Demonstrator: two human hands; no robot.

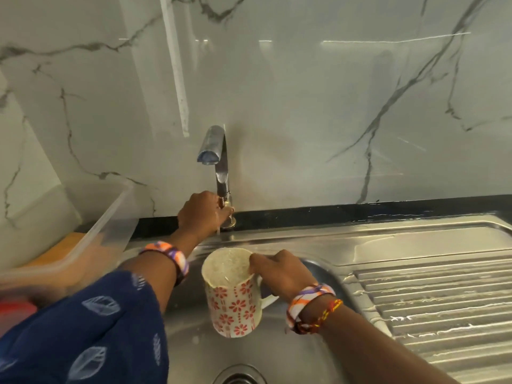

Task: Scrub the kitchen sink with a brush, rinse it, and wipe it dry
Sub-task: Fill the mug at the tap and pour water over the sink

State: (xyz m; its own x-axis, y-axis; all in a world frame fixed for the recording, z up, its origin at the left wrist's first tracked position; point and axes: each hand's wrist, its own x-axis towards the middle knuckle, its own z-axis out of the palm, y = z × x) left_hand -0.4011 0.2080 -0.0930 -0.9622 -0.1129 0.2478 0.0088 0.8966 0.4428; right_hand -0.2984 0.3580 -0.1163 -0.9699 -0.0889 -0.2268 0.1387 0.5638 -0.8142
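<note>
At the far left a clear tub (91,234) sits tilted on the counter beside the sink (304,353), its near part blurred, with something orange showing through its wall. A blue patterned sleeve (83,328) covers the left upper arm in the lower left corner.

The left hand (198,214) reaches to the back rim of the sink and has its fingers curled round the base of the tap (219,162), at the small brass-coloured fitting there. The tap stands upright, its long axis vertical, and its spout bends over at the top to point toward the viewer and down over the basin. A thin stream of water falls from the spout past the hand.

Below it, over the basin, the mug (232,295) is held upright with its mouth up, long axis vertical; it is white with red flowers, and water shows inside it. Its handle points right. The right hand (279,273) grips the mug at the rim and handle, thumb at the lip.

The drain (239,376) lies at the bottom edge. To the right the ribbed drainboard (432,300) is wet with streaks of water. A marble-patterned wall (304,92) rises behind.
</note>
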